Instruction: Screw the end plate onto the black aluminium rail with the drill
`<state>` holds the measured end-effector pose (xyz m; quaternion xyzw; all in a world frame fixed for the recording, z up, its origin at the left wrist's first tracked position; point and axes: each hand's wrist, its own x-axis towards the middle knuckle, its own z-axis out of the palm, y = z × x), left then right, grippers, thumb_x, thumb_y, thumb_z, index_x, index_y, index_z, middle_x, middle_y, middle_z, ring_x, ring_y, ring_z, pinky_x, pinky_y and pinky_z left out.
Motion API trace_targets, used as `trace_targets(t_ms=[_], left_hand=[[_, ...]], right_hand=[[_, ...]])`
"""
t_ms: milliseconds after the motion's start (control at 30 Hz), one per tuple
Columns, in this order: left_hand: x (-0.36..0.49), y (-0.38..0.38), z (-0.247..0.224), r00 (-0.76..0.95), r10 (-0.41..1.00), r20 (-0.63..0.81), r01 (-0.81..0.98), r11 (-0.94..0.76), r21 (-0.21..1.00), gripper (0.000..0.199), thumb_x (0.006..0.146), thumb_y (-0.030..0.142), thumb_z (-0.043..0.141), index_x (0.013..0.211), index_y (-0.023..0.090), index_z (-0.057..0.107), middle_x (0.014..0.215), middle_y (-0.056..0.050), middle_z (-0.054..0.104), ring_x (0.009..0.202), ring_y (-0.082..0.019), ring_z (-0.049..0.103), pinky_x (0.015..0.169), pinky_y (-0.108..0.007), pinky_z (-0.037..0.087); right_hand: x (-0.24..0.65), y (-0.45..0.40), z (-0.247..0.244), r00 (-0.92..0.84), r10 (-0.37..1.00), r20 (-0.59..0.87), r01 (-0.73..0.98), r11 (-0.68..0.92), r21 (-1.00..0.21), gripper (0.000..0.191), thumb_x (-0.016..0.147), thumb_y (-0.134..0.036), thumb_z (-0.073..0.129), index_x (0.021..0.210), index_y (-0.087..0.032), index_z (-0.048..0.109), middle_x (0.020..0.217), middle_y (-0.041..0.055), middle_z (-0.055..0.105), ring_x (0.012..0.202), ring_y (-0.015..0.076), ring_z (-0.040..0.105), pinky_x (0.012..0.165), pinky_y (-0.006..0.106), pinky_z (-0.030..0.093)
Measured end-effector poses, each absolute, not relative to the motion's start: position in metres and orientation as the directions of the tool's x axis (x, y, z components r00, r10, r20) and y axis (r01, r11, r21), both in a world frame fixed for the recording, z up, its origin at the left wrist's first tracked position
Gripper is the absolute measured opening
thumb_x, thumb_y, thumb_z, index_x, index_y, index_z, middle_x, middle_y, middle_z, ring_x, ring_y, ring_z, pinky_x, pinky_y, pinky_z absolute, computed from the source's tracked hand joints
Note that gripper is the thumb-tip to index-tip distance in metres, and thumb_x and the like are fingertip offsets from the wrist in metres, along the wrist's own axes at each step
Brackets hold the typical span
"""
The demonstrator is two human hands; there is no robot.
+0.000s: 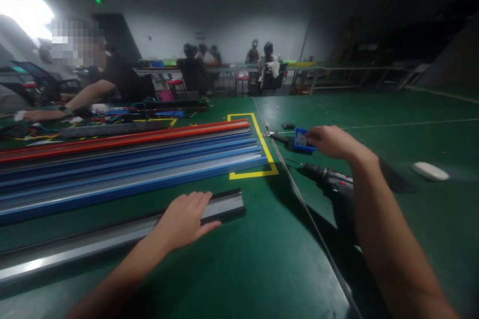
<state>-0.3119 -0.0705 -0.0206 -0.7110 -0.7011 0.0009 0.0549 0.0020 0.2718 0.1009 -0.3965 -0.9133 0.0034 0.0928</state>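
My left hand (185,222) grips a long dark-edged metal channel (226,204) near its right end, fingers over the far side and thumb along the near side. The channel lies on the green table and runs out of view at left. My right hand (329,140) reaches over a small blue tray (305,148), its fingertips bent together at the tray's right side. A flat grey piece (301,138) shows inside the tray by those fingertips. Whether the fingers hold a piece cannot be made out. Below my right forearm, partly hidden, rests a power drill (337,182).
Blue rails (194,164) and orange rails (187,131) lie side by side, their ends within yellow tape (266,147). A white oval object (430,171) sits at right. Pliers-like tool (279,137) lies left of the tray. A co-worker (119,75) works at far left among wires.
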Motion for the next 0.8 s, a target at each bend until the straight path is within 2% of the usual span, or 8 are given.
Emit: trace_targets(t_ms=[67, 167, 333, 433, 533, 700, 800], left_hand=[[-0.31, -0.074, -0.021, 0.024, 0.998, 0.059, 0.998, -0.02, -0.065, 0.084, 0.1, 0.073, 0.042, 0.143, 0.004, 0.062, 0.131, -0.027, 0.071, 0.117, -0.039, 0.071, 0.097, -0.058, 0.06], [-0.308, -0.078, -0.021, 0.029, 0.999, 0.04, 0.999, -0.028, -0.039, 0.086, 0.099, 0.076, 0.04, 0.143, 0.005, 0.063, 0.135, -0.027, 0.069, 0.121, -0.04, 0.069, 0.101, -0.058, 0.058], [-0.309, -0.08, -0.019, 0.024, 0.999, 0.024, 0.999, -0.024, 0.033, 0.086, 0.097, 0.077, 0.044, 0.141, 0.005, 0.063, 0.136, -0.027, 0.068, 0.122, -0.04, 0.068, 0.104, -0.059, 0.056], [-0.311, -0.079, -0.015, 0.017, 1.0, 0.002, 0.997, -0.017, 0.077, 0.081, 0.096, 0.075, 0.048, 0.14, 0.008, 0.063, 0.135, -0.025, 0.068, 0.12, -0.038, 0.068, 0.102, -0.059, 0.056], [-0.313, -0.078, -0.01, -0.001, 1.0, -0.027, 0.994, 0.004, 0.111, 0.074, 0.094, 0.073, 0.053, 0.135, 0.011, 0.064, 0.13, -0.022, 0.069, 0.115, -0.036, 0.068, 0.1, -0.055, 0.056], [-0.31, -0.077, -0.003, -0.014, 0.998, -0.063, 0.981, 0.026, 0.193, 0.07, 0.092, 0.073, 0.057, 0.129, 0.014, 0.063, 0.125, -0.018, 0.068, 0.109, -0.034, 0.066, 0.094, -0.052, 0.055], [-0.308, -0.078, -0.001, -0.011, 0.998, -0.068, 0.977, 0.025, 0.21, 0.069, 0.091, 0.072, 0.059, 0.128, 0.013, 0.062, 0.124, -0.018, 0.067, 0.109, -0.034, 0.064, 0.095, -0.051, 0.054]], right_hand=[[0.013, 0.3, 0.099, -0.583, 0.805, 0.111, 0.807, 0.59, -0.041, 0.034, 0.097, -0.026, 0.057, 0.123, -0.02, 0.079, 0.117, 0.011, 0.08, 0.1, 0.0285, 0.076, 0.08, 0.032, 0.055], [0.018, 0.331, 0.092, -0.507, 0.859, 0.067, 0.86, 0.509, -0.025, 0.038, 0.095, -0.021, 0.06, 0.128, -0.017, 0.077, 0.124, 0.0134, 0.079, 0.111, 0.03, 0.074, 0.085, 0.03, 0.055], [0.008, 0.363, 0.066, -0.504, 0.863, 0.017, 0.862, 0.504, -0.049, 0.043, 0.093, -0.022, 0.065, 0.135, -0.015, 0.073, 0.13, 0.0115, 0.077, 0.109, 0.0255, 0.075, 0.085, 0.024, 0.056], [-0.002, 0.378, 0.051, -0.488, 0.873, 0.002, 0.872, 0.487, -0.044, 0.052, 0.092, -0.03, 0.07, 0.141, -0.013, 0.068, 0.134, 0.016, 0.074, 0.113, 0.0297, 0.073, 0.088, 0.028, 0.057], [-0.014, 0.392, 0.04, -0.489, 0.872, -0.021, 0.872, 0.489, -0.029, 0.056, 0.091, -0.035, 0.073, 0.144, -0.017, 0.066, 0.133, 0.0157, 0.074, 0.114, 0.0306, 0.073, 0.09, 0.031, 0.057], [-0.033, 0.408, 0.032, -0.526, 0.85, -0.045, 0.85, 0.526, 0.008, 0.056, 0.088, -0.035, 0.075, 0.142, -0.022, 0.068, 0.131, 0.0157, 0.075, 0.112, 0.0347, 0.072, 0.091, 0.038, 0.057], [-0.036, 0.414, 0.033, -0.556, 0.83, -0.043, 0.831, 0.557, 0.013, 0.051, 0.086, -0.033, 0.076, 0.135, -0.023, 0.072, 0.126, 0.0125, 0.077, 0.108, 0.0321, 0.072, 0.087, 0.035, 0.057]])
